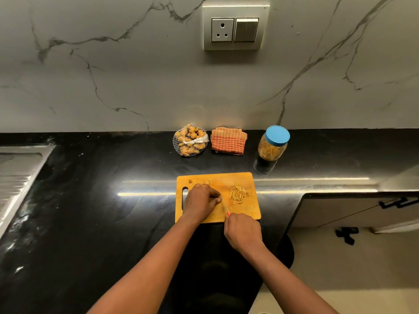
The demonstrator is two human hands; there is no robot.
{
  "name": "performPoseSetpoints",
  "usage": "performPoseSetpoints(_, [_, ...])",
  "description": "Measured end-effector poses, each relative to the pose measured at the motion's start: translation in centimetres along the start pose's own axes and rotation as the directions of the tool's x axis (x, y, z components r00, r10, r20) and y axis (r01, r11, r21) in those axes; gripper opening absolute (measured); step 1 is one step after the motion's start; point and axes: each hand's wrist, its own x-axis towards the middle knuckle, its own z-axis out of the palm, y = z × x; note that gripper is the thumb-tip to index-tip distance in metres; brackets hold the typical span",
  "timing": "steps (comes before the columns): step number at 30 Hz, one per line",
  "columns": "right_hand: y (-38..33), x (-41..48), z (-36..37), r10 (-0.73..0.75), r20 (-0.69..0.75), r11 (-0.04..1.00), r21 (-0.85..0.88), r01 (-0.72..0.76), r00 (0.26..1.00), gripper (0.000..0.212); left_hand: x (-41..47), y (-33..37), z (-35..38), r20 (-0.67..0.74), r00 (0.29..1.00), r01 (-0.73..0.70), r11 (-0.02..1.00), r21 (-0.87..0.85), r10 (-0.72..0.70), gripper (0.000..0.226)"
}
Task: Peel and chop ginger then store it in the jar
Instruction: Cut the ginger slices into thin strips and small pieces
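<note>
A wooden cutting board (240, 214) lies on the black counter. My left hand (200, 201) rests on the board with its fingers curled over a ginger piece that is hidden beneath them. My right hand (243, 232) grips the orange handle of a thin knife (224, 203), whose blade stands right beside my left fingertips. A pile of chopped ginger strips (238, 193) lies on the board's right half. Small ginger scraps (205, 181) sit near the board's far edge. A clear jar (273, 143) with a blue lid, holding ginger, stands behind the board to the right.
A net bag of whole ginger (190, 141) and a folded checked cloth (228, 141) sit by the marble wall. A steel sink drainboard (18, 175) is at far left. The counter ends at right above a cabinet (353, 211). A wall socket (235, 28) hangs above.
</note>
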Motion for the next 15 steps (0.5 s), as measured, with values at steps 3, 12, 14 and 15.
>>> performPoseSetpoints(3, [-0.2,0.3,-0.4,0.014,0.031,0.999,-0.033,-0.013,0.999,0.033,-0.4,-0.2,0.1,-0.042,0.999,0.006,0.997,0.079,-0.002,0.023])
performPoseSetpoints(12, [-0.4,-0.2,0.2,0.005,-0.045,0.998,0.057,-0.002,0.999,0.045,-0.5,-0.9,0.5,-0.059,0.998,-0.018,0.985,0.171,0.029,0.026])
performPoseSetpoints(14, [-0.4,-0.2,0.3,0.006,-0.044,0.998,0.069,-0.003,0.999,0.046,-0.5,-1.4,0.7,-0.085,0.993,-0.061,0.978,0.199,0.079,0.025])
performPoseSetpoints(15, [-0.3,-0.1,0.3,0.007,-0.041,0.997,0.071,-0.004,0.999,0.046,-0.6,-1.6,0.9,-0.098,0.99,-0.079,0.976,0.201,0.1,0.025])
